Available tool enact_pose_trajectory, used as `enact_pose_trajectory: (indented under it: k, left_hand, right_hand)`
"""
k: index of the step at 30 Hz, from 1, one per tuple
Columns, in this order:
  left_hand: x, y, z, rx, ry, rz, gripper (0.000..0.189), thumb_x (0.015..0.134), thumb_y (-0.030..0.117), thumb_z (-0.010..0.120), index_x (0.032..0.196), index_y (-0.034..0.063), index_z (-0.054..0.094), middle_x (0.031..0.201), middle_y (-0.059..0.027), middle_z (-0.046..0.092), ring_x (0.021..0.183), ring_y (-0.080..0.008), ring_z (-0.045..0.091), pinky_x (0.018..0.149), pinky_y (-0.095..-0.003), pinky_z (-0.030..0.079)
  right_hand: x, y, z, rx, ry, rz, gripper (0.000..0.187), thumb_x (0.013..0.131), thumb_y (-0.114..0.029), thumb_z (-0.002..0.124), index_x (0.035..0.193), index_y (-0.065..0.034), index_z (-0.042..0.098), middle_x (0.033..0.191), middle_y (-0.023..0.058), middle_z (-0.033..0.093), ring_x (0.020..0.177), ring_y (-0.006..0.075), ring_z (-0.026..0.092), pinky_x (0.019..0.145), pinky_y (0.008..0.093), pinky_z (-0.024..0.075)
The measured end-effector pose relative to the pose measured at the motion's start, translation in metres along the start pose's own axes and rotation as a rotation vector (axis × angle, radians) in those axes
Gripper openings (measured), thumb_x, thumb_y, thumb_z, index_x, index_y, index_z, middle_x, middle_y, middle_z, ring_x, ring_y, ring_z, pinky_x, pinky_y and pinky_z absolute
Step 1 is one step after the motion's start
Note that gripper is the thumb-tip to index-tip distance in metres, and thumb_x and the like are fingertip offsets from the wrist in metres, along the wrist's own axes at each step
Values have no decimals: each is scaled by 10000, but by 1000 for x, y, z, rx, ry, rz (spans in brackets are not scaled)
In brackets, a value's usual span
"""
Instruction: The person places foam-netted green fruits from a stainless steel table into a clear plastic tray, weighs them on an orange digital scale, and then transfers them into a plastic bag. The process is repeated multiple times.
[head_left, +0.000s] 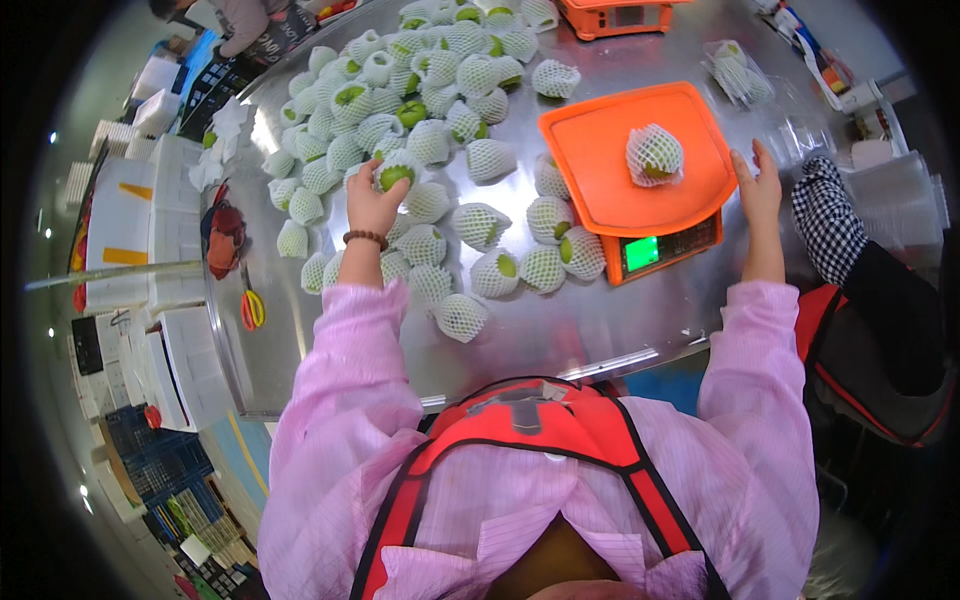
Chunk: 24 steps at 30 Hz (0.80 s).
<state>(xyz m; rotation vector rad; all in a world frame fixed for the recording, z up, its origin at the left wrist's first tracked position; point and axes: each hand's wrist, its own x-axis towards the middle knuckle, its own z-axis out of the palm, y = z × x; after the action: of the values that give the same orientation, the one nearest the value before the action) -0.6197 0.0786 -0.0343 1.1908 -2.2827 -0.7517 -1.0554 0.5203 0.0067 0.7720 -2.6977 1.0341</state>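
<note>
My left hand, with a beaded bracelet at its wrist, has its thumb and fingers around a green fruit in a white foam net. This fruit is at the near side of a large heap of netted green fruits. On the right, an orange weighing scale with a lit green display carries one netted fruit on its pan. My right hand is held beside the pan's right rim, fingers apart, with nothing in it. Several more netted fruits lie between the heap and the scale.
All this stands on a steel table. Scissors and a reddish item lie at the left. A clear pack holds fruit at the upper right. A second orange scale stands behind. A co-worker's checked sleeve is close on the right.
</note>
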Motion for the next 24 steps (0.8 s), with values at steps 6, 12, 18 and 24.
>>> enact_pose_trajectory:
  k: [6, 12, 18, 24]
  left_hand:
    - [-53, 190, 60, -369, -163, 462, 608, 733, 215, 797, 1257, 35, 546, 1147, -139, 521, 1032, -257, 569, 828, -347, 517]
    - [-61, 253, 124, -125, -318, 538, 636, 739, 334, 781, 1282, 113, 535, 1190, -189, 522, 1017, -375, 593, 805, -441, 531]
    - [16, 231, 124, -4, -135, 637, 771, 746, 478, 754, 1375, 123, 487, 1314, -220, 506, 1145, -405, 541, 954, -473, 464]
    - [131, 115, 126, 443, -58, 471, 665, 783, 335, 731, 1374, 151, 492, 1366, -243, 496, 1228, -427, 487, 1018, -477, 430]
  right_hand:
    - [25, 35, 27, 7, -276, 85, 430, 934, -404, 586, 961, 7, 709, 848, 206, 695, 808, 309, 681, 739, 383, 499]
    - [19, 49, 12, -95, -271, 53, 374, 937, -358, 600, 957, 5, 687, 783, 193, 656, 702, 260, 616, 690, 361, 479]
    - [2, 102, -12, 47, -212, 279, 408, 981, -371, 570, 1017, 21, 677, 834, 78, 686, 725, 173, 580, 698, 301, 468]
    - [-49, 67, -17, 434, 84, 445, 391, 1012, -331, 539, 1184, 8, 632, 966, 35, 666, 810, 124, 598, 728, 265, 470]
